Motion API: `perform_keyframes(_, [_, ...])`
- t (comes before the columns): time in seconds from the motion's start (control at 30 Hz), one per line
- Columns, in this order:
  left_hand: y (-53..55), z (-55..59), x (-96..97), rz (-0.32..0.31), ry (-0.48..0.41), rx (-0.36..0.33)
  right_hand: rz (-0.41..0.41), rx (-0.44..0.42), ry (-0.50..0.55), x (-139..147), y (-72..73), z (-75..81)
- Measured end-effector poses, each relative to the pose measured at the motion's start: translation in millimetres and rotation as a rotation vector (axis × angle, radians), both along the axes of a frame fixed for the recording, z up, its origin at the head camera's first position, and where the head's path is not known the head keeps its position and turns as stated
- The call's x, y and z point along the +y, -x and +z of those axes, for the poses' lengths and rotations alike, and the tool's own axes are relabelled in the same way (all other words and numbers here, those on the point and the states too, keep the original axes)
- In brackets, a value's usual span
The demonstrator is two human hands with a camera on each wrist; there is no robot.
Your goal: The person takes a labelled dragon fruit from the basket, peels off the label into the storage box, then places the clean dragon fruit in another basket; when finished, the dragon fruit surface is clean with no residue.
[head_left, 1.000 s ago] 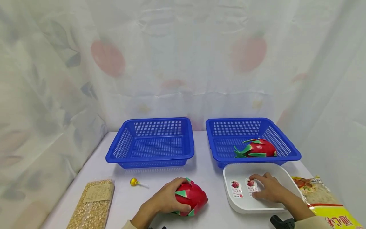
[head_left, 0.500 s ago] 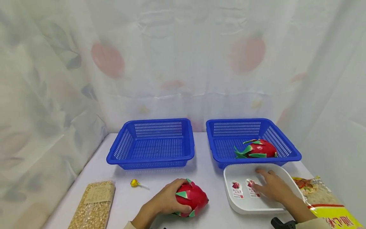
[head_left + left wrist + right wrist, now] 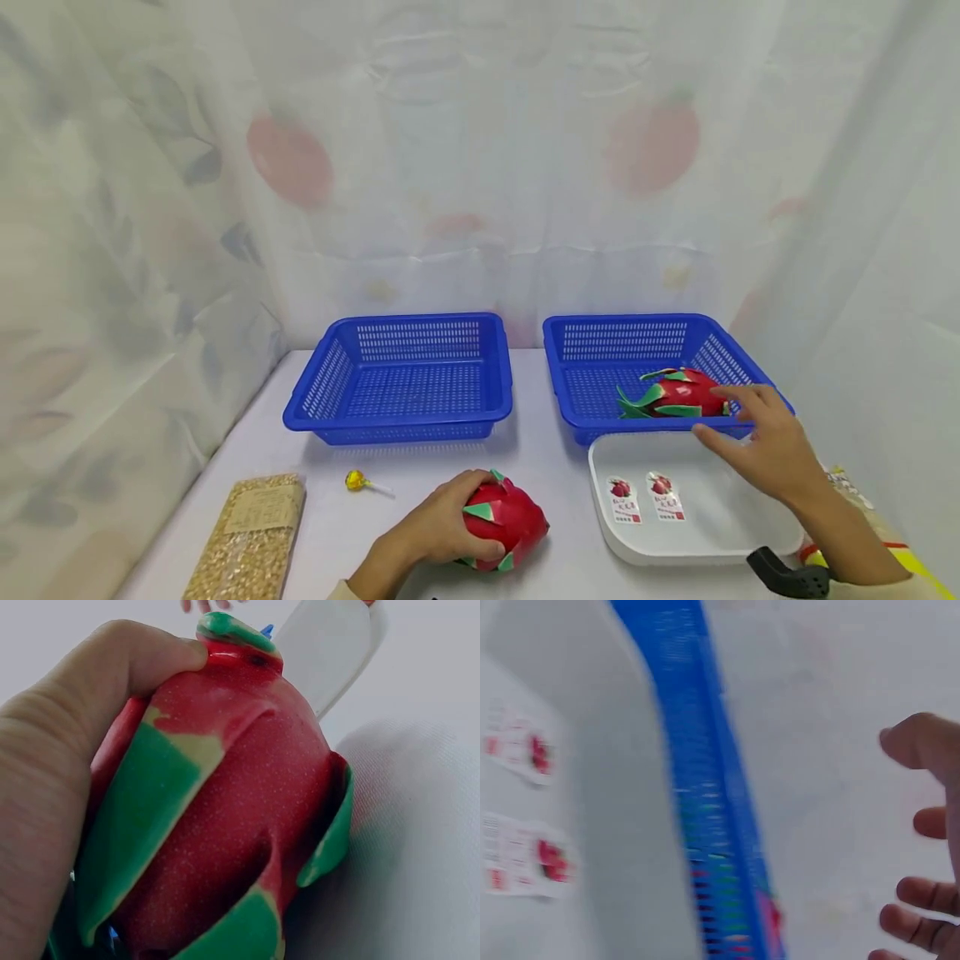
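My left hand (image 3: 442, 521) grips a red dragon fruit (image 3: 513, 523) with green scales, which rests on the table. In the left wrist view the thumb lies along the fruit's side near its top. My right hand (image 3: 772, 442), fingers spread and holding nothing, is raised over the right end of a white tray (image 3: 720, 542). Its fingertips overlap the right blue basket (image 3: 637, 423) in the head view, beside a second dragon fruit (image 3: 682, 392) lying in there. Two fruit stickers (image 3: 624, 502) lie flat in the tray.
Another blue basket (image 3: 408, 421) stands at the back left with nothing in it. A yellow lollipop (image 3: 356, 480) and a bag of tan grains (image 3: 243, 533) lie on the left. A yellow food packet (image 3: 907, 558) is at the right, partly behind the forearm.
My right hand has risen out of the white tray, moving right and toward the right basket, with both stickers left in the tray. The left hand stays on its dragon fruit.
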State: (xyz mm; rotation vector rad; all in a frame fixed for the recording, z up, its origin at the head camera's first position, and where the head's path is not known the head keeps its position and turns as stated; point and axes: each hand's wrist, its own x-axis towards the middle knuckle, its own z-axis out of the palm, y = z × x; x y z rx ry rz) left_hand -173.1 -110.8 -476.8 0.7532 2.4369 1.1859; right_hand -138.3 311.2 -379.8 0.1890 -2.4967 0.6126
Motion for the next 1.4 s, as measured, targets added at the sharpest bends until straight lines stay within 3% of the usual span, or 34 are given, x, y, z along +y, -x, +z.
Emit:
perform_keyframes(0.17, [0.4,-0.6,2.2,0.001,0.004,0.002,-0.04,0.101,0.037,20,-0.4,20.3])
perform_keyframes(0.3, [0.6,-1.1,3.6,0.006,0.005,-0.002,-0.123,0.093,0.053,39,4.4,23.1])
perform_keyframes(0.43, [0.6,-2.0,4.0,0.012,0.0,-0.003,-0.177,0.0,0.096,59,13.5,16.8])
perform_keyframes(0.67, [0.1,-3.5,3.0,0.018,0.007,0.022,-0.194,-0.193,0.182,81,30.7,-5.8])
perform_keyframes(0.9, [0.7,-1.8,0.8,0.025,0.015,0.0,-0.127,-0.431,0.216,96,47.9,-26.2])
perform_keyframes(1.07, [-1.1,3.0,-0.2,0.014,0.034,-0.01,-0.097,-0.605,0.251,102,49.3,-38.2])
perform_keyframes(1.17, [-2.1,4.9,-0.4,0.004,0.054,0.008,-0.092,-0.635,0.256,104,48.6,-42.0])
perform_keyframes(1.4, [-6.2,8.6,-3.0,0.02,0.078,0.037,-0.081,-0.616,0.256,105,49.3,-41.9])
